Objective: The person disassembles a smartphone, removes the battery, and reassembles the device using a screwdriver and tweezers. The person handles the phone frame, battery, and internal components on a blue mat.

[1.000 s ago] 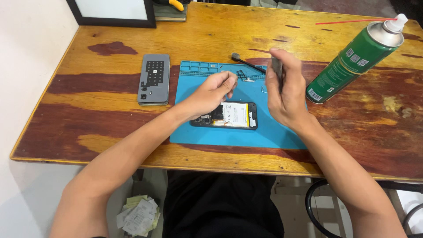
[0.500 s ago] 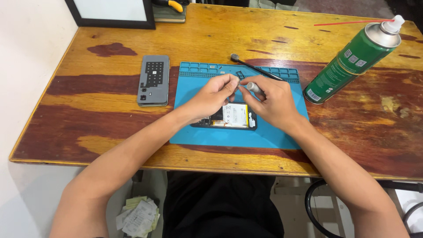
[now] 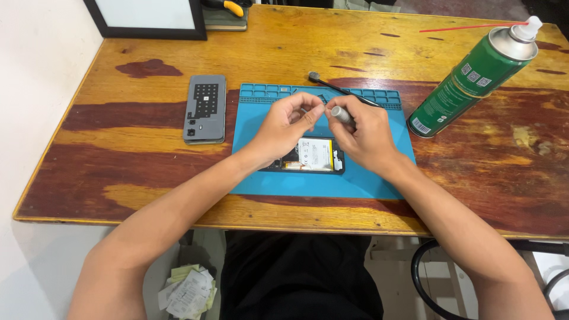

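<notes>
Both hands meet above an opened phone lying on a blue mat on the desk. The right hand closes around a small grey tool; the left hand pinches its fingertips together (contents too small to tell). A green spray can stands far right.

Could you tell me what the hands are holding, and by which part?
The right hand grips a small grey tool by its shaft; the left hand pinches at its tip.

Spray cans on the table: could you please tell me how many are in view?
1: a green spray can with a red straw stands on the wooden table, right of the blue mat; others may lie outside the frame.
</notes>
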